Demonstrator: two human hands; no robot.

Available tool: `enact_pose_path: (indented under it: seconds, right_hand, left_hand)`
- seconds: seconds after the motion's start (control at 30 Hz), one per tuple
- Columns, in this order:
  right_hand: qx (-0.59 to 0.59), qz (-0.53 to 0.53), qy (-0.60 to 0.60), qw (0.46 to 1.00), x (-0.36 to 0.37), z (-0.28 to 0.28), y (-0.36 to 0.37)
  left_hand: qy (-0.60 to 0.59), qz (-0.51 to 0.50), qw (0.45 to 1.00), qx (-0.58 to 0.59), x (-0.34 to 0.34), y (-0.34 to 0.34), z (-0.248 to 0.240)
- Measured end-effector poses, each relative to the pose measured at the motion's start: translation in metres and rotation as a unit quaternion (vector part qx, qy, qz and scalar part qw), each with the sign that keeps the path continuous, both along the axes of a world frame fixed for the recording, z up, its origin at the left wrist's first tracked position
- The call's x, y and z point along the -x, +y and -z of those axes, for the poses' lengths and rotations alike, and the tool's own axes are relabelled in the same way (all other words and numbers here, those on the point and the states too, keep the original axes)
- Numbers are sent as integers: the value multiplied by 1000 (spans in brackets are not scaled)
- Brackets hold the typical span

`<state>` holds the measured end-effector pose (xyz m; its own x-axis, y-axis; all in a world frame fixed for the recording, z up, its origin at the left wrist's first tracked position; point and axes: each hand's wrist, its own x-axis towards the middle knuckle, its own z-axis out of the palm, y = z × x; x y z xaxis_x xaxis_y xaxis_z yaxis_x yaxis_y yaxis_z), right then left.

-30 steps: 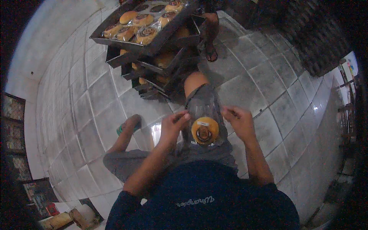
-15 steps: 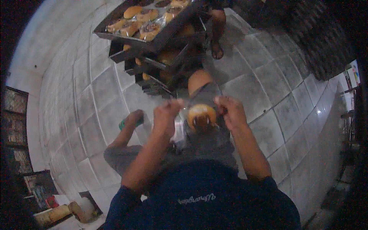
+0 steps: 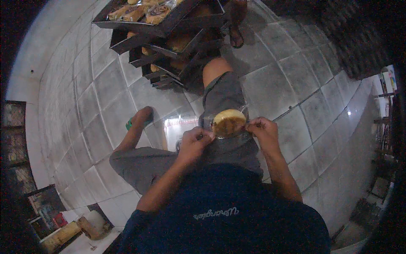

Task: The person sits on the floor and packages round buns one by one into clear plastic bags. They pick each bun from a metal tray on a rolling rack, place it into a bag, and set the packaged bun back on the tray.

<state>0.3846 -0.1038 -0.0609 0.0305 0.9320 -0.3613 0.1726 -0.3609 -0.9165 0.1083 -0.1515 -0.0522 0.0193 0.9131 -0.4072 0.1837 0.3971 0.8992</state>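
Over my right thigh, a round bread bun (image 3: pixel 229 124) in a clear plastic bag hangs between my hands. Its pale golden edge is at the top and a browner face shows below. My left hand (image 3: pixel 196 143) pinches the bag at its left side. On the other side, the fingertips of my right hand (image 3: pixel 264 130) pinch the plastic close beside the bun. A pile of clear plastic bags (image 3: pixel 179 129) with a red line across lies on the floor beyond my left hand.
Stacked dark trays (image 3: pixel 167 31) of buns stand ahead, the top one holding wrapped buns (image 3: pixel 157 14). Another person's foot (image 3: pixel 236 37) is just right of the stack. My left foot (image 3: pixel 143 115) rests on the tiled floor (image 3: pixel 270 80). A dark woven surface (image 3: pixel 351 40) is at the upper right.
The bagged bun has turned, so a browner face shows instead of the dark-topped one. My left hand has come lower and to the right. My right hand has shifted slightly right and down.
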Motion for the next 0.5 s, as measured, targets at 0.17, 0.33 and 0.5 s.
enact_pose_path:
  seconds: [0.17, 0.33, 0.5]
  right_hand:
    - [-107, -32, -88, 990, 1, -5, 25]
    - [-55, -198, -170, 964, 89, -74, 20]
    - [-343, -323, -77, 879, 157, -105, 107]
  left_hand:
    - [137, 33, 986, -85, -1, 20, 6]
    - [186, 15, 978, -93, 19, 21, 24]
    - [22, -228, 963, -141, 72, -19, 41]
